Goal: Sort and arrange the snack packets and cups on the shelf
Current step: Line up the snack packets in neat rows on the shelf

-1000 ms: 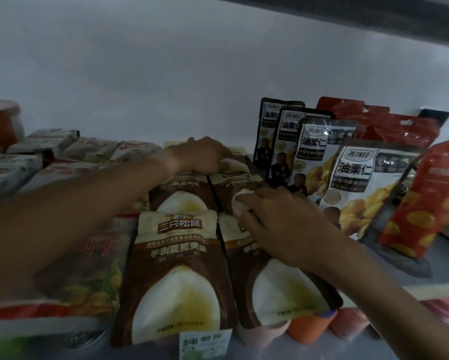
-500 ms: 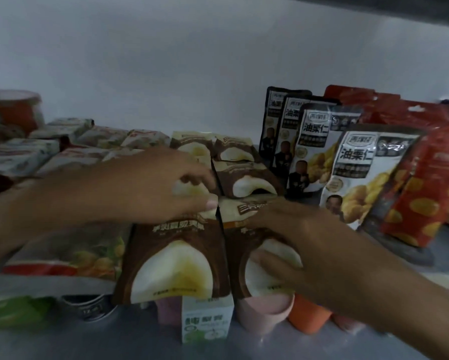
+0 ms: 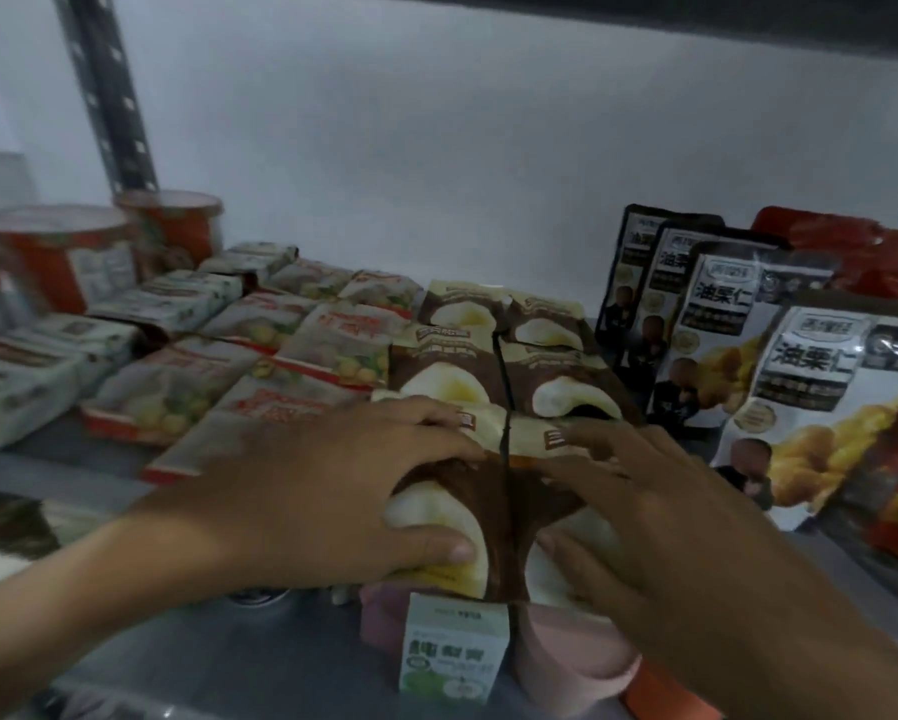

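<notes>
Pressing down on the two nearest brown-and-cream snack packets, both hands now sit side by side at the front of the shelf (image 3: 187, 641). The left hand (image 3: 332, 491) lies on the front-left packet (image 3: 436, 522), fingers spread over its top and thumb hooked along its lower edge, so it grips the pouch rather than resting loose. Half a second ago this hand was higher up, over the packet's label. The right hand (image 3: 660, 517) lies flat and open on the front-right packet (image 3: 551, 449), fingers splayed; whether the thumb closes under it I cannot tell. It has slid up from the packet's lower end. Both packets sit on top of the pink cups (image 3: 566, 662) at the shelf's edge, with a small green-and-white carton (image 3: 452, 652) standing in front of them. Behind, two more rows of the same brown packets (image 3: 493, 350) run back toward the wall. The view has swung left since then, bringing the red-banded tubs (image 3: 62, 252) and a perforated upright (image 3: 109, 90) into sight. Standing chestnut pouches (image 3: 821, 387) line the right.
</notes>
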